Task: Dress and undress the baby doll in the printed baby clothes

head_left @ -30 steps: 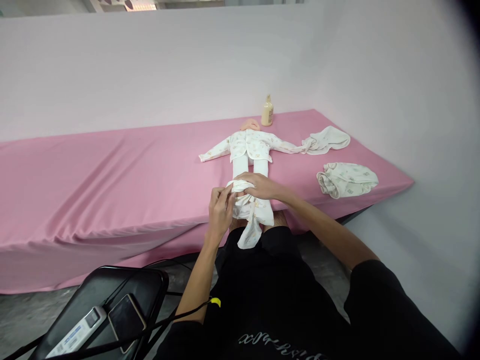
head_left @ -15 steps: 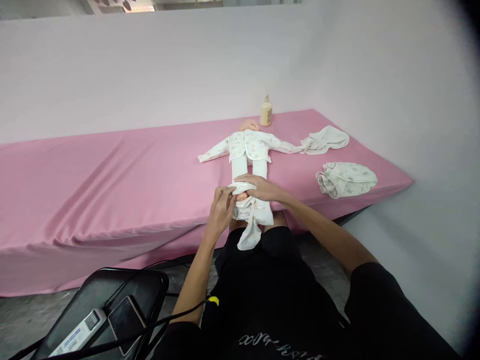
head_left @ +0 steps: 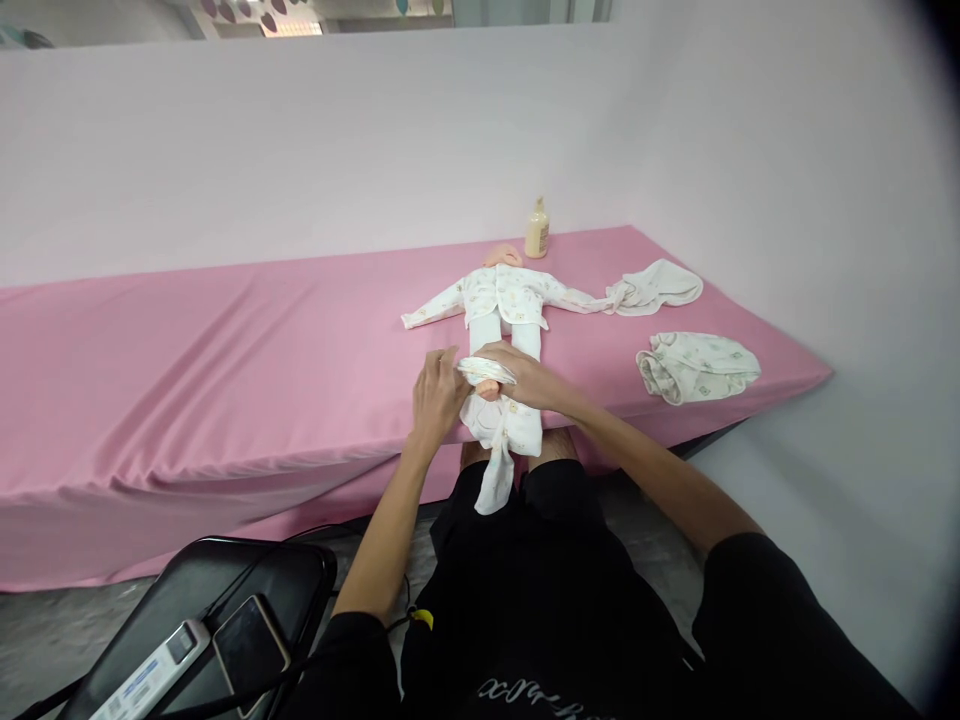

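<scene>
A baby doll (head_left: 507,290) lies on its back with its head at the far side, dressed in a white printed jacket and white leg coverings. My left hand (head_left: 437,395) pinches the left edge of a bunched white band of the printed baby trousers (head_left: 485,370). On the opposite side, my right hand (head_left: 529,378) is closed round that band and the doll's leg. Between my hands, a bare doll foot (head_left: 488,390) shows below the band. The rest of the trousers hangs down over the near edge, one limp leg towards my lap. My right fingertips are partly hidden.
The pink-covered bed (head_left: 247,380) runs along a white wall. A pump bottle (head_left: 537,230) stands behind the doll. To the right lie a white cloth (head_left: 660,285) and a folded printed garment (head_left: 697,367). A black chair (head_left: 300,570) at lower left bears a phone (head_left: 251,650) and a white device (head_left: 154,672).
The white band is now stretched wider and held more taut across the foot. My left hand has shifted slightly up and left. The whole view has moved a little.
</scene>
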Available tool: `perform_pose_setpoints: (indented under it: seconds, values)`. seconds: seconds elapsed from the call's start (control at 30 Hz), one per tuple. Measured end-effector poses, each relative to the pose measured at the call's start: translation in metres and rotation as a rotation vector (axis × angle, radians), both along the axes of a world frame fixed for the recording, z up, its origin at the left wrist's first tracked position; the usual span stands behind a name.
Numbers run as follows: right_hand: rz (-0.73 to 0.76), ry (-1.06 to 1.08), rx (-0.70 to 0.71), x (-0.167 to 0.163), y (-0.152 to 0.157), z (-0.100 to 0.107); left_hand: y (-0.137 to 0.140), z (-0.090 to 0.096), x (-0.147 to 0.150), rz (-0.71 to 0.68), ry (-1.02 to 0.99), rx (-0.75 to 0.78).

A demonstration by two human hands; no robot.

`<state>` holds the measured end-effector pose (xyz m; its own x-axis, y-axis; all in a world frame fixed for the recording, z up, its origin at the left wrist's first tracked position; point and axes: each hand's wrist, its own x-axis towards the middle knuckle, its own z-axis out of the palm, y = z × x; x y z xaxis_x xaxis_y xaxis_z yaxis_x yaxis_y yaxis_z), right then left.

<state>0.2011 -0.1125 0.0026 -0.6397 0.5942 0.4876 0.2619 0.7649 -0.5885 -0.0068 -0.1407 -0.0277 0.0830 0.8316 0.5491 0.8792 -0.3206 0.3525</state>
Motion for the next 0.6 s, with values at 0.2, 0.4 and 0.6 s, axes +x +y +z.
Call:
perform_pose_setpoints:
  seconds: [0.2,0.4,0.6]
  values:
    - [-0.116,-0.073,-0.019,0.003,-0.007,-0.011,0.003,-0.002,-0.006,-0.140,-0.143,-0.245]
    - [-0.312,-0.035,-0.043,0.040,-0.049,-0.020,0.006,0.001,-0.021,-0.213,-0.180,-0.374]
    - [-0.641,0.092,-0.303,0.049,-0.092,-0.039,-0.027,0.043,-0.026,-0.297,-0.189,-0.366]
